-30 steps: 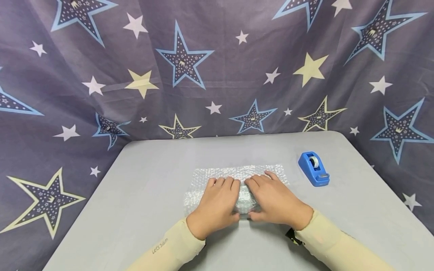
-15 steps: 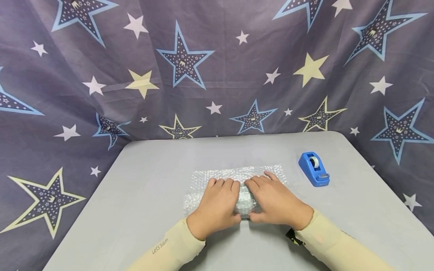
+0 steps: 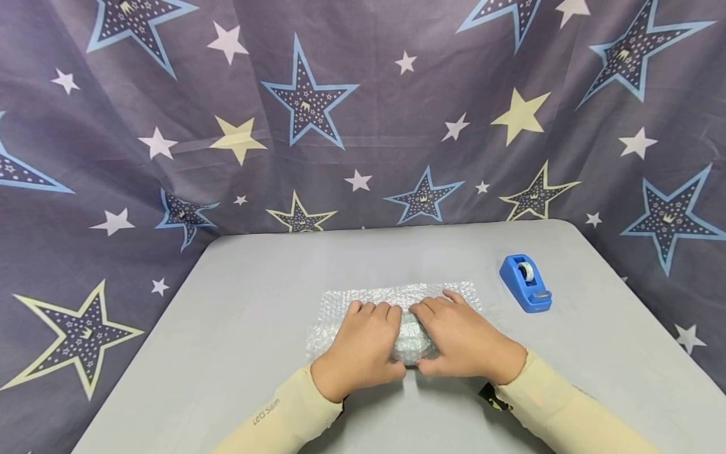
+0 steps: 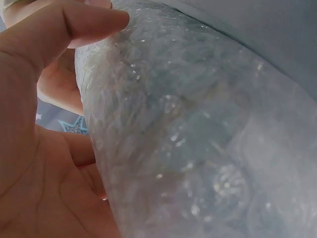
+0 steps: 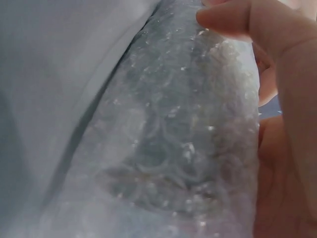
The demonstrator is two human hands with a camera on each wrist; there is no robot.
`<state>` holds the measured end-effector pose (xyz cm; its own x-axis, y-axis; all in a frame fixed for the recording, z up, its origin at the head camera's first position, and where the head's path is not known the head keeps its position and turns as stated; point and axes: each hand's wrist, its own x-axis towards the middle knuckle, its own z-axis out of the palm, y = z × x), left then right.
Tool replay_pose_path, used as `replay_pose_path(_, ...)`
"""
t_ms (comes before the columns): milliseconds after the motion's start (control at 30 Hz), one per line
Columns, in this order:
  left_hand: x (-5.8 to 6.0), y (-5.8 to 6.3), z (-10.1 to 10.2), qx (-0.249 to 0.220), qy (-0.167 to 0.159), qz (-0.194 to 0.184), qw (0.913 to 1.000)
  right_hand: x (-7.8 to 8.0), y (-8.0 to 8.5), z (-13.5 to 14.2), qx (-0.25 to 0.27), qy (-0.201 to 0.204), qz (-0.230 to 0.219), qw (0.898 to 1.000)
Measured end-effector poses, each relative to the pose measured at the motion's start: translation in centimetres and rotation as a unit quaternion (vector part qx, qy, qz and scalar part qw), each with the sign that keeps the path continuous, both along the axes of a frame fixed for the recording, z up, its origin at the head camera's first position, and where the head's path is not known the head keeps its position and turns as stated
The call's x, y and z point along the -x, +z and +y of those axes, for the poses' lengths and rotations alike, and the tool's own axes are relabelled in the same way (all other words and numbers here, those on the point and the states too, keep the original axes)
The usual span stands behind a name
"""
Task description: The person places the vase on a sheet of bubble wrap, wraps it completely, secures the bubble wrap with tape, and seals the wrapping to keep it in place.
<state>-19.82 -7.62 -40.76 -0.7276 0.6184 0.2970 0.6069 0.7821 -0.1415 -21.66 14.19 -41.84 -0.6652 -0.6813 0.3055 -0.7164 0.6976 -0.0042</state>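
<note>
A sheet of clear bubble wrap [image 3: 391,294] lies on the grey table, its near part rolled round something whose kind the wrap hides. My left hand [image 3: 363,347] grips the left half of the roll, fingers over the top and thumb on the near side. From the right, my right hand [image 3: 462,334] holds it the same way. A narrow gap between the hands shows the wrapped roll [image 3: 412,340], pale greenish inside. In the left wrist view the layered bubble wrap [image 4: 198,124] fills most of the picture. The right wrist view shows the roll [image 5: 173,114] resting on the table surface.
A blue tape dispenser [image 3: 525,284] with a roll of tape stands to the right, beyond my right hand. The grey table [image 3: 244,296] extends on both sides of the wrap. Behind it hangs a dark curtain [image 3: 363,113] printed with stars.
The flat sheet's far edge has drawn slightly toward me, leaving less of it beyond my fingers. Both hands keep nearly the same place and grip; the dispenser has not moved.
</note>
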Motion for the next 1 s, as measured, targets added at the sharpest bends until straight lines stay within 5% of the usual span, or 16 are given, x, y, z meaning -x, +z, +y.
replay_pose_path(400,0.05,-0.18,-0.03,0.0,0.002,0.014,0.9999,-0.04,0.08,-0.08,0.001,-0.01,-0.011,1.0)
replay_pose_path(1000,0.33,-0.47,-0.02,-0.021,0.0,0.017,0.9996,-0.51,0.66,-0.3,-0.011,-0.003,0.039,0.999)
